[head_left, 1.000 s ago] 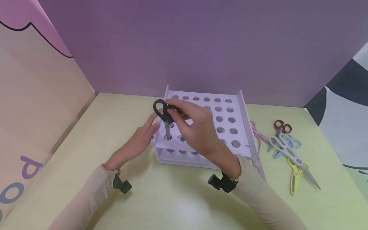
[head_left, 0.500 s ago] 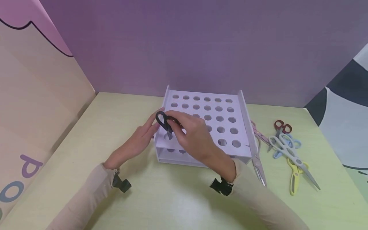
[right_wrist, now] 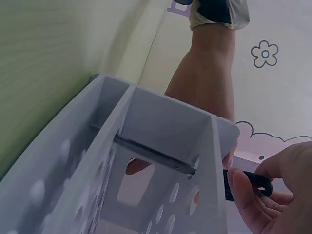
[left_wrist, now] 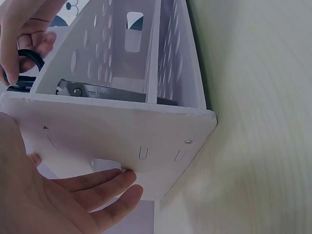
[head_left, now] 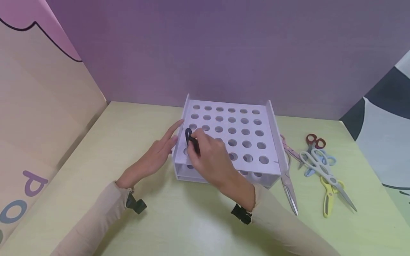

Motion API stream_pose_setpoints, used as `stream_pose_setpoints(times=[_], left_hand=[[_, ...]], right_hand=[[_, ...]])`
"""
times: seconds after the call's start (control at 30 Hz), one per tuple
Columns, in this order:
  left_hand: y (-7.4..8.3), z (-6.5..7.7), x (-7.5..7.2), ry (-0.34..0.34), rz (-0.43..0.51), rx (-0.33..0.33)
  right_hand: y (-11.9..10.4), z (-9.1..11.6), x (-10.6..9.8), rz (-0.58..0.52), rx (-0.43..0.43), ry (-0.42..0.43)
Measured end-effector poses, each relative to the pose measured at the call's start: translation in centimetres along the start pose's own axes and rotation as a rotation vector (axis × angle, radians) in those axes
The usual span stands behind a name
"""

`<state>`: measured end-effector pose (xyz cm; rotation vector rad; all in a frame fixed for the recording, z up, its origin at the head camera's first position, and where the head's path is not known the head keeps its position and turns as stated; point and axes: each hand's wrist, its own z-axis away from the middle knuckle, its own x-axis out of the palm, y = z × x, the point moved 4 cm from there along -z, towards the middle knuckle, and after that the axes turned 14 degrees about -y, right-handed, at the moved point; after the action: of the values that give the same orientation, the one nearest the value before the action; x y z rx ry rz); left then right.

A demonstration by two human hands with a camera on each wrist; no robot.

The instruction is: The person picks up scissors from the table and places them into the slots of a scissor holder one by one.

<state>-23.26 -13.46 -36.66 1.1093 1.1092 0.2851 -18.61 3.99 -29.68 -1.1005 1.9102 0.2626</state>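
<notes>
A white rack (head_left: pixel 253 138) with two tiers of round holes stands on the table. My right hand (head_left: pixel 211 156) pinches the black handles of a pair of scissors (head_left: pixel 188 136) above the front left corner hole. The blades (left_wrist: pixel 117 93) run point down through the top tier and on through the lower tier's hole, as both wrist views show. The handles sit just above the top sheet. My left hand (head_left: pixel 155 158) rests on the rack's left side panel (left_wrist: pixel 112 126), fingers fairly straight beside its oval slot.
Right of the rack lie white scissors (head_left: pixel 323 169), yellow scissors (head_left: pixel 328 201), red-handled scissors (head_left: pixel 315 141) and blue scissors (head_left: pixel 330 160), partly overlapping. Pink scissors (head_left: pixel 289 151) and a large pair (head_left: pixel 289 188) lie against the rack's right side. A purple wall (head_left: pixel 224 53) stands behind.
My right hand has lowered the scissors into the front left hole, and the blades have sunk below the top sheet. The handles have turned edge-on. My left hand has stayed in place.
</notes>
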Motion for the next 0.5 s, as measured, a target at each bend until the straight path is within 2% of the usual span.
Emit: stream_pose_setpoints(times=[0.27, 0.5], left_hand=[[0.17, 0.02, -0.1, 0.007, 0.016, 0.022], [0.26, 0.05, -0.14, 0.016, -0.019, 0.014]], right_hand=[[-0.74, -0.56, 0.74, 0.006, 0.003, -0.047], [-0.7, -0.04, 0.56, -0.062, 0.038, -0.079]])
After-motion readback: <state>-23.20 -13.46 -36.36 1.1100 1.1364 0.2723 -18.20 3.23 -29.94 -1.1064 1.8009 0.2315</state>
